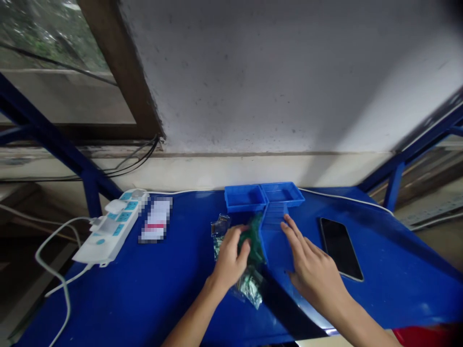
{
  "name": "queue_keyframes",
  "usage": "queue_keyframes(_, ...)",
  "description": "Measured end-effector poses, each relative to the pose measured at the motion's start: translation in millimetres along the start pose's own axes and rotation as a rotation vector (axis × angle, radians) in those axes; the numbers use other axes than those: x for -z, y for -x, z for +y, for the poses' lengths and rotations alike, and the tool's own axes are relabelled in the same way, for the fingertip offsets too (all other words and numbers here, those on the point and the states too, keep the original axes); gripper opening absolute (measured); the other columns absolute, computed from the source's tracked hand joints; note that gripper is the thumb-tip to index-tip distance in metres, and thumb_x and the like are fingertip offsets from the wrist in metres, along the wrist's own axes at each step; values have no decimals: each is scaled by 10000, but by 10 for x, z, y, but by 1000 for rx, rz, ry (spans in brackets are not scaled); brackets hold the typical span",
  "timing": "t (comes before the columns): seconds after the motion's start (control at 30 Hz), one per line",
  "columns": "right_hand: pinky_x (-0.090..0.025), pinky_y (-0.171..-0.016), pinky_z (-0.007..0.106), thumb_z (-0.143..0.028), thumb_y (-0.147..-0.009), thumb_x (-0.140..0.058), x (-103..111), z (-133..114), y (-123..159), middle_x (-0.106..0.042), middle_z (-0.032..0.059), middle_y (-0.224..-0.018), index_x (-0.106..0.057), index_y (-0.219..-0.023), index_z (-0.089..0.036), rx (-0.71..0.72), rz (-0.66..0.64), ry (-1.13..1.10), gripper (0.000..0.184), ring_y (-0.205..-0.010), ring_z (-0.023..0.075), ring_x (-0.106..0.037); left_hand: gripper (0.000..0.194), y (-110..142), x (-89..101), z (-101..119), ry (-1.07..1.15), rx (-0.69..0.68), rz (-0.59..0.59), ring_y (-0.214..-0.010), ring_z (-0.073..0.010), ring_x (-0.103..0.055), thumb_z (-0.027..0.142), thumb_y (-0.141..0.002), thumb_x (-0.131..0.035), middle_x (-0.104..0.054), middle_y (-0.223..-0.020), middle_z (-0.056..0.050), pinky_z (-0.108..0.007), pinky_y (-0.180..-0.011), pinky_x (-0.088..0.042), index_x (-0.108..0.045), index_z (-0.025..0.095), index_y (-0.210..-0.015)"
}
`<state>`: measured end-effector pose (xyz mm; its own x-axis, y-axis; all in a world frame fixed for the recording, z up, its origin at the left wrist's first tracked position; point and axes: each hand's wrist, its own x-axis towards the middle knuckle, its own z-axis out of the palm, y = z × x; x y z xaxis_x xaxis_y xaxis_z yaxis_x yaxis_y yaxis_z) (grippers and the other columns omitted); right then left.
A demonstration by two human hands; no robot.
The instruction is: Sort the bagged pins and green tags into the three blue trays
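Observation:
My left hand (231,255) is curled with thumb and fingers around a dark green packet (256,243), smeared by motion. More small clear packets with green contents (251,289) lie below that hand, and another small packet (220,225) lies just beyond it. On the right, my right hand (313,265) has its fingers stretched out, the tips at a blue plastic bin (275,217). This bin appears tilted, its left wall beside the green packet. Whether the right fingers press on the bin, I cannot tell.
Two blue bins (244,196) stand side by side near the wall. A black phone (341,248) lies to the right on the blue table (162,289). At left are a white power strip (112,229) with cords and a pixelated white item (156,220).

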<state>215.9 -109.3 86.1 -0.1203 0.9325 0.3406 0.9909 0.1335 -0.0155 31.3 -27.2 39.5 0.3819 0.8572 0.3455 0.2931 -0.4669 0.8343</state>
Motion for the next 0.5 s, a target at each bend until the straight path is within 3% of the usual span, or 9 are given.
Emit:
queue_keyframes(0.1,-579,-652,358,-1,-574,-439,10,48,35,-188,67,-1503,14,-1455,-260,-103,77,-186,1023,-1082,293,-579,337,107,-82,146,2,-55,-156,-1189,-247,-462,321,-908,-422,-541,-1227,-100,-438,-1052,-307,-472,217,-1224)
queue_keyframes(0.17,-579,-687,360,-48,-630,-485,-5,50,67,-209,85,-1498,-12,-1450,-266,-185,134,-361,972,-1127,295,-549,392,135,-118,211,-13,-89,-169,-1251,-260,-401,348,-901,-435,-507,-1287,-91,-490,-1115,-154,-434,234,-1276)
queue_keyframes(0.23,-553,-798,391,-122,-682,-558,-39,22,114,-212,118,-1493,-37,-1441,-254,-233,193,-576,930,-1212,303,-472,435,102,-123,228,9,-91,-109,-1306,-267,-329,369,-897,-440,-427,-1373,-84,-497,-1123,-113,-399,248,-1312)
queue_keyframes(0.3,-502,-894,424,-194,-694,-640,-82,-35,174,-207,150,-1487,-54,-1428,-249,-253,241,-811,941,-1279,309,-385,509,14,-89,187,62,-22,1,-1354,-270,-240,382,-882,-471,-298,-1459,-80,-478,-1113,-172,-338,255,-1357)
queue_keyframes(0.37,-493,-903,432,-250,-674,-707,-113,-112,237,-249,172,-1466,-53,-1423,-261,-307,240,-1027,995,-1269,313,-398,593,-97,-16,100,149,90,70,-1360,-272,-232,380,-853,-528,-265,-1477,-88,-454,-1088,-252,-293,249,-1382)
queue_keyframes(0.5,-462,-922,463,-370,-734,-682,-124,-279,309,-264,169,-1459,5,-1436,-296,-445,34,-1302,984,-1237,298,-444,401,-223,176,-104,317,238,-83,-1136,-257,-542,345,-868,-501,-570,-1243,-100,-390,-945,-439,-494,199,-1242)
